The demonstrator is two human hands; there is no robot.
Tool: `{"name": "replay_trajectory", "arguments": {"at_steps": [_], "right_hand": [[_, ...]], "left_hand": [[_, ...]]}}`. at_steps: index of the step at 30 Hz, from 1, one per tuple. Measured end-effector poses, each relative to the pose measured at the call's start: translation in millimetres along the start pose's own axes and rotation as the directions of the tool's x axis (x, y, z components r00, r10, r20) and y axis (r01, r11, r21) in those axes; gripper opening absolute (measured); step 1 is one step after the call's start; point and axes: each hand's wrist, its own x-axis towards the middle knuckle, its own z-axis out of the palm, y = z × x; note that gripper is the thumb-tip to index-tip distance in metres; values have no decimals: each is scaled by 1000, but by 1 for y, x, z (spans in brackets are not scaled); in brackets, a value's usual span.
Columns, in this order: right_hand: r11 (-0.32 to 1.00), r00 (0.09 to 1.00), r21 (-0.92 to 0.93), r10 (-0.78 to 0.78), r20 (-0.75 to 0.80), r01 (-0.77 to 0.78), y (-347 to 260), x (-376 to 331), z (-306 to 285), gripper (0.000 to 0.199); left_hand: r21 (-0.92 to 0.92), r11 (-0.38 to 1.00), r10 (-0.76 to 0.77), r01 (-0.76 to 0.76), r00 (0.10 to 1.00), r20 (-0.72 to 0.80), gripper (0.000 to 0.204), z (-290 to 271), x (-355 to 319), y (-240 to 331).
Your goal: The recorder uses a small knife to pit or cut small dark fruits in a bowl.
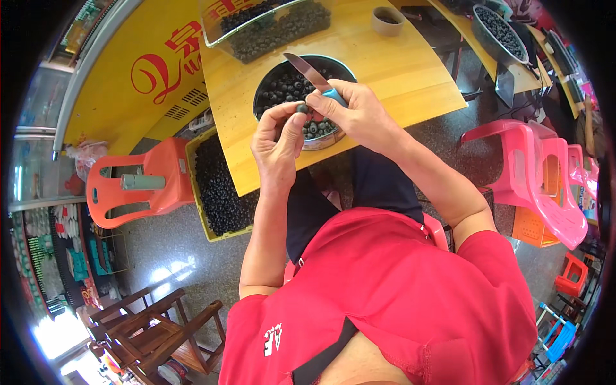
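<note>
1. The two hands are near each other, above the front part of a round bowl (323, 141).
2. The left hand (277, 144) pinches one small dark round fruit (301, 109) between the thumb and the forefinger.
3. The right hand (359, 115) is closed around the blue handle of a knife (308, 72). Its thumb reaches close to the pinched fruit; I cannot tell if it touches it.
4. The blade of the knife points to the upper left, over the bowl.
5. Inside the bowl lie many dark fruits (289, 88) of the same kind. The bowl stands at the near edge of a yellow wooden table (410, 83).
6. Behind the bowl, on the table, is a clear box (239, 31), which also contains dark fruits. To the right of this box stands a small round object (387, 29).
7. At the left of the table, lower down, a yellow crate (222, 235) is filled with small dark pieces.
8. Beside this crate is an orange chair (168, 168), and on it lies a pale green cylinder (142, 182).
9. Well apart, on the right side, there is a pink chair (529, 157).
</note>
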Motion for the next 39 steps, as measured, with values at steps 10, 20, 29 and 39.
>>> {"name": "replay_trajectory", "arguments": {"at_steps": [10, 20, 29, 39], "right_hand": [[980, 998, -184, -70, 1, 69, -2, -6, -9, 27], [984, 998, 169, 64, -14, -61, 14, 0, -1, 29], [996, 991, 67, 63, -119, -55, 15, -2, -42, 27], [992, 986, 96, 95, -140, -82, 13, -12, -54, 28]], "left_hand": [[-95, 995, -30, 33, 999, 32, 17, 3, 2, -6], [50, 996, 70, -72, 997, 39, 16, 4, 4, -10], [-395, 863, -297, 313, 949, 103, 18, -19, 34, 5], [755, 655, -166, -15, 972, 164, 25, -21, 84, -31]]}}
